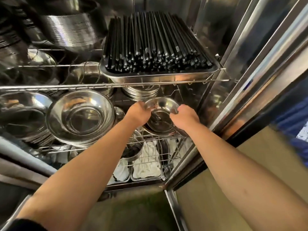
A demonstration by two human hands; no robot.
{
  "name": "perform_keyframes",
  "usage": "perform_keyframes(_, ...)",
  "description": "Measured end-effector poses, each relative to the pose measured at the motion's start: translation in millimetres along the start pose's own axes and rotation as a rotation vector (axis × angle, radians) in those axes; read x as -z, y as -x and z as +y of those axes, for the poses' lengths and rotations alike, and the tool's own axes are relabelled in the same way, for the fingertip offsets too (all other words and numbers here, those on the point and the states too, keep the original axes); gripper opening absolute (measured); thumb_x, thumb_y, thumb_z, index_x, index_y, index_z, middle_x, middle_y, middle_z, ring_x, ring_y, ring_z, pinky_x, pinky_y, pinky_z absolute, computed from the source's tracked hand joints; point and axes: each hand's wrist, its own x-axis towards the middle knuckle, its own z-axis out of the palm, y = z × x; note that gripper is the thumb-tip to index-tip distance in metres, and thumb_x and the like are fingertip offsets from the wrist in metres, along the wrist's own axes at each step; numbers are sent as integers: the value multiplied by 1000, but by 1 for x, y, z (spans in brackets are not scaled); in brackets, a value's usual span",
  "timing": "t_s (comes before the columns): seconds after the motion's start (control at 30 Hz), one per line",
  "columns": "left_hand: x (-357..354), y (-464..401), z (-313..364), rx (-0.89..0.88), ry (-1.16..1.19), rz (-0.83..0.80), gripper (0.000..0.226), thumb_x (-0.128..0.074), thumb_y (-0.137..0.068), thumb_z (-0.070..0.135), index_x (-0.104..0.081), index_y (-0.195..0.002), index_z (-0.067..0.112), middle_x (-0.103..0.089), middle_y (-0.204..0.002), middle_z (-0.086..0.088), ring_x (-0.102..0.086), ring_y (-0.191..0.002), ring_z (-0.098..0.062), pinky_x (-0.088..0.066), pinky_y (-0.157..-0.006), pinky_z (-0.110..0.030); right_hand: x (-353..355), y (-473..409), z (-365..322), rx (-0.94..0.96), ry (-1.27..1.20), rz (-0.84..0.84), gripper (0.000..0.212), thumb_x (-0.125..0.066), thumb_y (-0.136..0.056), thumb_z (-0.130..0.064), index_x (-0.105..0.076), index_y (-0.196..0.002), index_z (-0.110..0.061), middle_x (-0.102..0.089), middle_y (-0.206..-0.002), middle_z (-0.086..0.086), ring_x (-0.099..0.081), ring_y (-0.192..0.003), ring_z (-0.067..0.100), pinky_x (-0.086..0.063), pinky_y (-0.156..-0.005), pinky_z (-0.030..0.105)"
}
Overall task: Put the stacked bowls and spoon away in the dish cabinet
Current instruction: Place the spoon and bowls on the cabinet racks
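Interior dim overall. Strong glare on the steel door frame (260,52) at right and on the large bowl (80,117). Upper-left pots (70,29) dark and smeared by motion blur. Wide-angle distortion bends straight edges near the borders. Forearms evenly lit; lower shelf with white cloths (146,164) shadowed.

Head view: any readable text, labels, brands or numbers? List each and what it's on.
None readable.
Black chopsticks in the steel tray: no markings visible.
Stacked shiny steel bowls held by the left hand and right hand: only reflections, no stamp visible.
Large steel bowl on the wire shelf: no text.
Steel cabinet door frame: blue smudge, too blurred to tell if it is a label.
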Motion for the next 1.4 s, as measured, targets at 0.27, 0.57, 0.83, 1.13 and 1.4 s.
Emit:
perform_keyframes(0.27,-9,-4,-2,-9,90,-3,23,-53,-95,36,-58,-109,18,-63,-79,2,-57,-62,-9,-36,-45,-24,1,0,1,-7,101,31,39,-63,-89,-42,-66,-118,-15,-69,-103,7,-61,-86,28,-44,-62,28)
perform_keyframes(0.57,-10,4,-11,-29,179,32,39,-57,-93,40,-53,-127,21,-62,-82,6,-58,-66,-7,-37,-47,-22,-9,29,2,359,180,115,40,-67,-91,-36,-66,-125,-15,-63,-122,9,-50,-120,29,-51,-86,43)
perform_keyframes(0.83,-3,22,-16,-87,81,63,57,-58,-93,43,-44,-142,17,-63,-95,2,-61,-67,-7,-37,-42,-12,-11,33,10,287,125,6,33,-65,-91,-14,-69,-123,-24,-68,-114,10,-64,-101,32,-57,-81,40)
perform_keyframes(1.13,13,86,-51,-231,-230,86,58,-53,-96,37,-37,-148,16,-44,-144,-15,-62,-106,-32,-48,-85,-33,-13,33,9,271,172,30,24,-63,-92,-11,-76,-110,-19,-70,-101,8,-65,-89,27,-53,-71,33)
perform_keyframes(1.4,16,123,-95,-168,-465,31,67,-52,-96,46,-28,-152,19,-36,-153,-14,-64,-103,-30,-50,-92,-46,-9,57,-4,356,191,37,29,-61,-88,-11,-59,-59,-17,-55,-59,0,-58,-65,25,-49,-61,31)
